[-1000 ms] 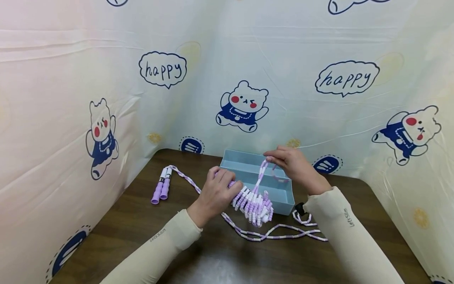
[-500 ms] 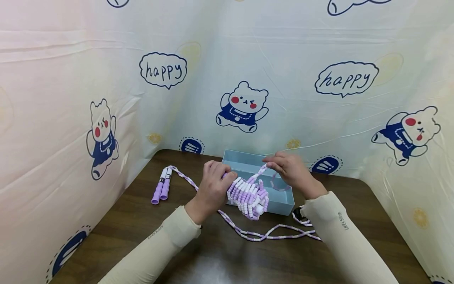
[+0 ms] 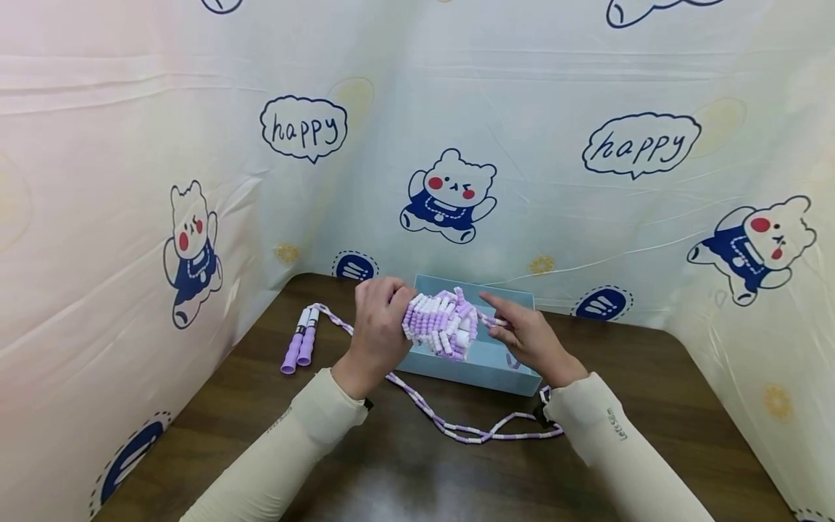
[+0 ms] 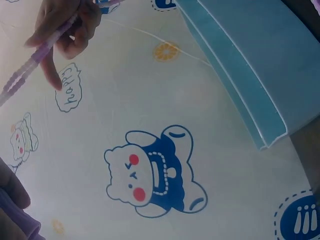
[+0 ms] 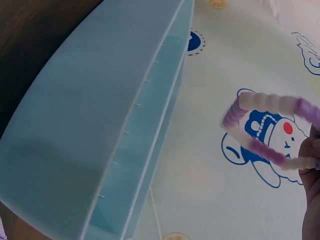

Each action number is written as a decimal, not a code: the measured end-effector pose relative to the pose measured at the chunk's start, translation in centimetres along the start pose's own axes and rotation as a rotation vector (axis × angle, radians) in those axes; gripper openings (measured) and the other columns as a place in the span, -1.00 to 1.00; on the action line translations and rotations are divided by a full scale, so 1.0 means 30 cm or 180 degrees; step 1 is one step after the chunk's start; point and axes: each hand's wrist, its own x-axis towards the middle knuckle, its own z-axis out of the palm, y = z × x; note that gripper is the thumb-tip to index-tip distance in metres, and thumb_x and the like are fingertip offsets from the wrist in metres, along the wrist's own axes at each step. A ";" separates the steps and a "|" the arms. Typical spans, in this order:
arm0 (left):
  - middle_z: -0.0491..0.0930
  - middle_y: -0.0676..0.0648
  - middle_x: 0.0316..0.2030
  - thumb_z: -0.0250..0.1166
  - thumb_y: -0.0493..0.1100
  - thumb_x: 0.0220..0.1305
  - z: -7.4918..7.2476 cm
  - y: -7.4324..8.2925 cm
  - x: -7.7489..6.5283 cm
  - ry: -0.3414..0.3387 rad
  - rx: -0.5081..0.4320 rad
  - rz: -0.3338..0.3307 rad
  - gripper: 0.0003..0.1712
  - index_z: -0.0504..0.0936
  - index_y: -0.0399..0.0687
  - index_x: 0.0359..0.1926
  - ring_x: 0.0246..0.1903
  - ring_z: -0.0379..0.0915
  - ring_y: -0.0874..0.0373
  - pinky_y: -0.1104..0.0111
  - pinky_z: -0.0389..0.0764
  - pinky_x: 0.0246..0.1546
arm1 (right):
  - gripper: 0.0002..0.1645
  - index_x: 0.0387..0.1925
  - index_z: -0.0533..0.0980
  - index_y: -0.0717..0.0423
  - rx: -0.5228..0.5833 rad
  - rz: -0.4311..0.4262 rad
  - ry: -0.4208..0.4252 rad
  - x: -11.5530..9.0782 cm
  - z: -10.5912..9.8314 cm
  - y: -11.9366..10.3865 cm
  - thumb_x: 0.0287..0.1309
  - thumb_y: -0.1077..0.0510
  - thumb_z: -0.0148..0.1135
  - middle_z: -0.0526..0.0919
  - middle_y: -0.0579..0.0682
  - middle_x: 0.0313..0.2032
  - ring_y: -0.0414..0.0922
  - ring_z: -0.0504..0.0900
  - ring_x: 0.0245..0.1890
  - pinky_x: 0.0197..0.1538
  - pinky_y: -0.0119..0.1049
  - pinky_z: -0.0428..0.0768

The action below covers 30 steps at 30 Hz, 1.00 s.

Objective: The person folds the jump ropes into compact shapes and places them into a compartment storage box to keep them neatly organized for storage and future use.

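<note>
Mid-frame: your left hand [image 3: 375,326] grips the beaded bundle [image 3: 438,324]; your right hand [image 3: 531,341] pinches its strand [image 3: 489,320]. Likely winding; next wrap calls for light tension.

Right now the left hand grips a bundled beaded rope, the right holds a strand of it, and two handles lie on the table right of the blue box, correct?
Not quite: the two handles lie on the table left of the blue box, as the head view shows. The left hand does grip the bundled beaded rope, and the right hand holds a strand.
</note>
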 end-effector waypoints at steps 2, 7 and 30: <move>0.44 -0.17 -0.30 0.48 -0.33 0.01 0.001 -0.004 0.001 0.0010 0.0050 -0.0032 -0.68 0.52 -0.19 -0.24 -0.21 0.43 -0.09 -0.04 0.32 -0.07 | -0.31 0.41 0.29 -0.03 0.0031 0.0106 -0.0052 -0.007 0.008 0.003 0.30 -0.09 0.13 0.49 -0.14 -0.40 -0.33 0.41 -0.57 -0.27 -0.23 0.63; 0.45 -0.17 -0.30 0.45 -0.29 0.08 0.005 -0.008 0.009 -0.0027 0.0112 -0.0130 -0.72 0.53 -0.20 -0.22 -0.23 0.42 -0.07 -0.02 0.31 -0.09 | -0.29 0.44 0.21 -0.20 0.0142 0.0417 -0.0088 -0.019 0.046 0.001 0.31 0.02 0.18 0.51 -0.18 -0.44 -0.37 0.42 -0.69 -0.41 -0.33 0.60; 0.47 -0.18 -0.31 0.32 -0.19 0.25 0.047 -0.042 0.022 -0.0135 0.0573 -0.0422 -0.83 0.55 -0.21 -0.24 -0.24 0.40 -0.10 0.00 0.29 -0.12 | -0.08 0.51 -0.32 0.10 0.0410 0.0397 -0.0876 -0.027 0.252 -0.157 0.36 0.40 -0.03 0.50 0.15 0.03 -0.04 0.61 -0.11 -0.12 -0.16 0.59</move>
